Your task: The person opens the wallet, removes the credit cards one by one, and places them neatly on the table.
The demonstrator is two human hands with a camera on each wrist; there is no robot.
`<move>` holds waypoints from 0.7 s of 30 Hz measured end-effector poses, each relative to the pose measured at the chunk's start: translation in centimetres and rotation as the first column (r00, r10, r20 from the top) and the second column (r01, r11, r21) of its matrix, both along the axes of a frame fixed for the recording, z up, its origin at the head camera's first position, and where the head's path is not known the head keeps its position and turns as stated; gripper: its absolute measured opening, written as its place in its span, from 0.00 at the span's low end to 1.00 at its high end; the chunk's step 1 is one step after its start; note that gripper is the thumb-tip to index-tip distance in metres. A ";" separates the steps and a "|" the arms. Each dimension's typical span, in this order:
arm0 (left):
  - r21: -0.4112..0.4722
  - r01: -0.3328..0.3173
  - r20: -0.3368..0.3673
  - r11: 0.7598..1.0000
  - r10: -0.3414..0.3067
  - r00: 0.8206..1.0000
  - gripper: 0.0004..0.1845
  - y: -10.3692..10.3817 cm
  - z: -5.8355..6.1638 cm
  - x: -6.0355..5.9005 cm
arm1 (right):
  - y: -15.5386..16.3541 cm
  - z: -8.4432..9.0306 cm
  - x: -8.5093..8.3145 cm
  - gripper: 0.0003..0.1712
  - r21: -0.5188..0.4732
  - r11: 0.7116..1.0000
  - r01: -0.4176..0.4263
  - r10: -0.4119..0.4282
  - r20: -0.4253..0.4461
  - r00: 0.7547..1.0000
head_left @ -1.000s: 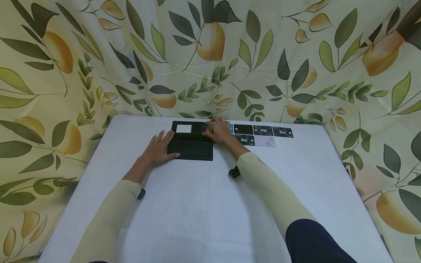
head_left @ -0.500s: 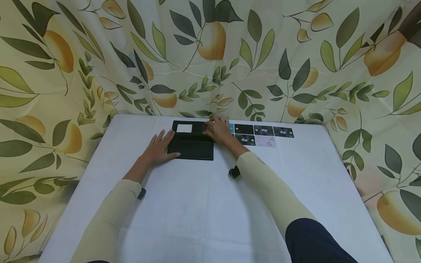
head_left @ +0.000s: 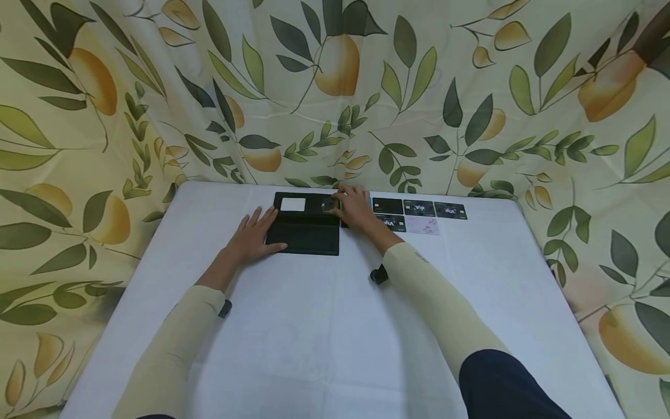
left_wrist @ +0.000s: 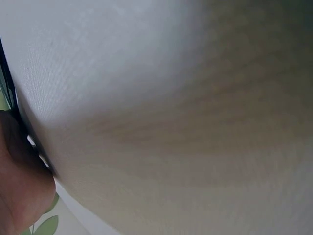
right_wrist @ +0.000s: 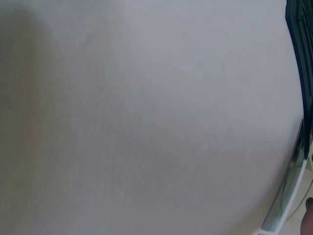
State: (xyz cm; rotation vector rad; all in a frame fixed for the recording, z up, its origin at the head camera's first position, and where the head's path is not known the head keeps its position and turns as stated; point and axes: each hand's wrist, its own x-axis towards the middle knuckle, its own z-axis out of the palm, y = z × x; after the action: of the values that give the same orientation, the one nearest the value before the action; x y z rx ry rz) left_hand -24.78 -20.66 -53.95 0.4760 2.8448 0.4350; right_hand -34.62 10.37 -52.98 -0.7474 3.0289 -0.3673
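A black wallet [head_left: 303,238] lies unfolded near the far edge of the table, a white rectangle [head_left: 292,205] showing in its upper left part. My left hand [head_left: 250,238] rests with spread fingers on the wallet's left side. At the upper right of the wallet, my right hand [head_left: 356,206] has thumb and index finger pinched at a card [head_left: 338,205], mostly hidden by the fingers. In the left wrist view, part of the left hand [left_wrist: 24,196] shows beside the wallet's dark edge [left_wrist: 7,83]. The right wrist view catches the wallet's side [right_wrist: 302,54] and a card's edge [right_wrist: 286,196].
Right of the right hand, cards lie in two rows: a plain black card [head_left: 388,206], black "Vip" cards [head_left: 419,208] and a pale pink card [head_left: 421,225]. A white cloth covers the table [head_left: 293,331]. Behind hangs a fruit-patterned curtain [head_left: 408,134].
My right hand has shifted slightly right, and the reddish, colourful patch by its fingertips is no longer visible. The left hand and wallet have stayed in place.
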 end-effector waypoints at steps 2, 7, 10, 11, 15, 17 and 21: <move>-0.003 -0.002 0.003 1.000 0.002 1.000 0.57 0.0 -0.1 0.0 | 0.3 0.1 0.1 0.32 -0.008 1.000 -0.006 0.006 0.004 1.000; -0.010 -0.005 0.005 1.000 0.005 1.000 0.57 0.0 -0.3 -0.1 | 0.4 0.3 0.1 0.37 -0.048 0.998 -0.030 0.031 0.007 1.000; -0.004 -0.006 0.004 1.000 0.006 1.000 0.57 0.1 -0.3 -0.1 | 0.1 0.3 0.0 0.38 -0.052 0.998 -0.039 0.040 0.018 0.999; -0.003 -0.006 0.005 1.000 0.006 1.000 0.57 0.1 -0.3 0.0 | -0.1 0.3 0.0 0.38 -0.049 0.998 -0.038 0.039 0.023 0.999; 0.002 -0.004 0.006 1.000 0.004 1.000 0.57 0.1 -0.3 0.0 | -0.6 0.3 0.1 0.38 -0.041 0.999 -0.020 0.022 0.048 0.999; 0.002 -0.004 0.004 1.000 0.004 1.000 0.57 0.0 -0.4 0.0 | -0.8 0.4 0.1 0.37 -0.045 0.999 -0.011 0.014 0.054 0.998; 0.003 -0.003 0.000 1.000 0.003 1.000 0.57 -0.1 -0.3 0.0 | -1.0 0.4 0.0 0.36 -0.045 0.999 -0.002 0.005 0.055 0.998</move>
State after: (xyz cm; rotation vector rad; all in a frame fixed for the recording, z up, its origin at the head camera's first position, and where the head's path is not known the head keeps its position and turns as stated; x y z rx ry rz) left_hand -24.78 -20.75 -54.25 0.4718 2.8463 0.4393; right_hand -34.63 9.36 -52.55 -0.7317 2.9767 -0.4494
